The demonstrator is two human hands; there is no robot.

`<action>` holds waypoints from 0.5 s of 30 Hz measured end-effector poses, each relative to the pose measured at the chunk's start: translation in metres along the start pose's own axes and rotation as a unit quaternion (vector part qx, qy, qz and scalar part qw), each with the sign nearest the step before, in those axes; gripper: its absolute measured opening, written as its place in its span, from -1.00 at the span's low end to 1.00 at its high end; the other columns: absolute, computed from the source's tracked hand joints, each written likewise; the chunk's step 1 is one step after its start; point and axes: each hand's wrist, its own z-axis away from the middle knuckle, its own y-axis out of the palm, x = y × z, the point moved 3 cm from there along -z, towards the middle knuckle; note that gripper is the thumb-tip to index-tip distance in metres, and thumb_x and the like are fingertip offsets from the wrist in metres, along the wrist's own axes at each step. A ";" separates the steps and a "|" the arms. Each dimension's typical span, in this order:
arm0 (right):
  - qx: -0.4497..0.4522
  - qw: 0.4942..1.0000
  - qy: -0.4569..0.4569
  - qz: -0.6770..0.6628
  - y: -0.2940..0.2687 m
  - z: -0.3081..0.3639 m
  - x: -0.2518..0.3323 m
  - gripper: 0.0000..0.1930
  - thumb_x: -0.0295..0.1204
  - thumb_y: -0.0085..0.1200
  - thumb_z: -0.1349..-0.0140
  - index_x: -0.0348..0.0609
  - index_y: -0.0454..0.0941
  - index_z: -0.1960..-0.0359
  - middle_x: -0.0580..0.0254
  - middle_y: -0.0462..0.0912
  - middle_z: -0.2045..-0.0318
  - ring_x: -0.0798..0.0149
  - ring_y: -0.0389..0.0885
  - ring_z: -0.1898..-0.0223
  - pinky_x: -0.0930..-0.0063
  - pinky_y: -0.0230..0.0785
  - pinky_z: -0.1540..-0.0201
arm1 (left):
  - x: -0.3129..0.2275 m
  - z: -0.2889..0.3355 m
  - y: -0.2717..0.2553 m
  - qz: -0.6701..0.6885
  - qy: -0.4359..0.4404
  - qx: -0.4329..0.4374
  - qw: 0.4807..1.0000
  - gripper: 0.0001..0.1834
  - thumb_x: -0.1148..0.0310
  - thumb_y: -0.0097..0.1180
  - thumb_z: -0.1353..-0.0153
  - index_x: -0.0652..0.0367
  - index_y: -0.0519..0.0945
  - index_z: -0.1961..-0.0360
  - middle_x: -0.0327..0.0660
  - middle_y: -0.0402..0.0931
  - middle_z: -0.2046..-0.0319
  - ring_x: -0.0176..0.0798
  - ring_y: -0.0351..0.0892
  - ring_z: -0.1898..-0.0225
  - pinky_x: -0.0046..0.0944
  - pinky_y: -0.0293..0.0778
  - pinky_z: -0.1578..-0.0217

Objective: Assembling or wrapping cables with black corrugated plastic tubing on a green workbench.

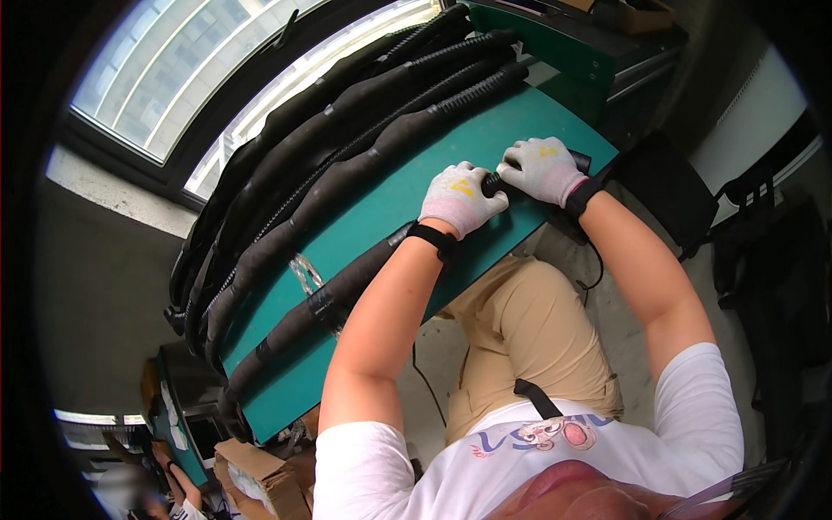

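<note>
A long black hose (367,270), in a dark sleeve with bands of tape, lies along the near side of the green table (394,186). My left hand (459,198), in a white glove, is wrapped round it near its right end. A short ribbed black stretch (492,184) shows between my hands. Close beside it my right hand (542,168), gloved too, grips the same hose, its thumb and fingers closed. The dark end of the hose sticks out past the right hand. Beneath my palms the hose is hidden.
Several thick black hoses (347,173) lie bundled along the far side, by a window (165,78). A clear plastic strip (305,276) lies under the held hose. A dark chair (663,195) stands at right, a cardboard box (260,472) at lower left, near another person.
</note>
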 end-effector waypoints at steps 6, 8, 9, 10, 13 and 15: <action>-0.018 0.997 -0.075 -0.020 -0.014 0.014 0.008 -0.58 0.02 0.19 -0.15 0.06 0.74 0.09 0.23 0.71 0.14 0.15 0.63 -0.02 0.19 0.39 -0.11 | 0.007 -0.006 0.005 -0.015 0.041 -0.009 0.999 -0.43 0.01 0.11 -0.30 0.25 0.57 -0.15 0.13 0.59 -0.05 0.17 0.56 -0.13 0.01 0.45 -0.21; -0.019 0.997 -0.079 -0.012 -0.014 0.015 0.008 -0.56 0.03 0.20 -0.13 0.06 0.73 0.09 0.23 0.70 0.14 0.15 0.63 -0.02 0.18 0.39 -0.10 | 0.011 -0.010 0.008 0.020 0.036 0.005 0.999 -0.49 0.05 0.04 -0.37 0.23 0.58 -0.14 0.14 0.59 -0.06 0.19 0.55 -0.14 0.03 0.44 -0.22; -0.020 0.996 -0.085 -0.004 -0.014 0.016 0.009 -0.55 0.04 0.21 -0.10 0.05 0.72 0.08 0.23 0.70 0.13 0.14 0.63 -0.02 0.17 0.39 -0.10 | 0.011 -0.011 0.008 0.019 0.038 0.007 0.999 -0.49 0.05 0.04 -0.37 0.23 0.58 -0.14 0.14 0.59 -0.06 0.19 0.55 -0.14 0.03 0.44 -0.22; -0.020 0.996 -0.083 -0.005 -0.014 0.016 0.009 -0.55 0.04 0.21 -0.10 0.05 0.72 0.08 0.23 0.70 0.13 0.14 0.63 -0.02 0.17 0.39 -0.10 | 0.012 -0.012 0.008 0.031 0.026 0.015 0.999 -0.50 0.06 0.00 -0.40 0.23 0.58 -0.14 0.16 0.58 -0.07 0.21 0.54 -0.15 0.03 0.43 -0.22; -0.027 0.996 -0.087 0.005 -0.013 0.016 0.011 -0.54 0.04 0.22 -0.06 0.05 0.72 0.11 0.22 0.69 0.12 0.15 0.63 0.00 0.20 0.40 -0.08 | 0.013 -0.016 0.008 0.076 -0.014 0.025 0.997 -0.50 0.05 -0.08 -0.45 0.23 0.57 -0.14 0.19 0.58 -0.09 0.23 0.52 -0.18 0.03 0.41 -0.23; -0.041 0.995 -0.084 0.026 -0.012 0.017 0.012 -0.53 0.06 0.23 -0.03 0.04 0.71 0.12 0.21 0.69 0.14 0.15 0.63 0.00 0.21 0.41 -0.07 | 0.012 -0.016 0.007 0.110 -0.044 0.027 0.993 -0.49 0.04 -0.11 -0.48 0.24 0.57 -0.14 0.20 0.58 -0.10 0.24 0.51 -0.19 0.03 0.41 -0.23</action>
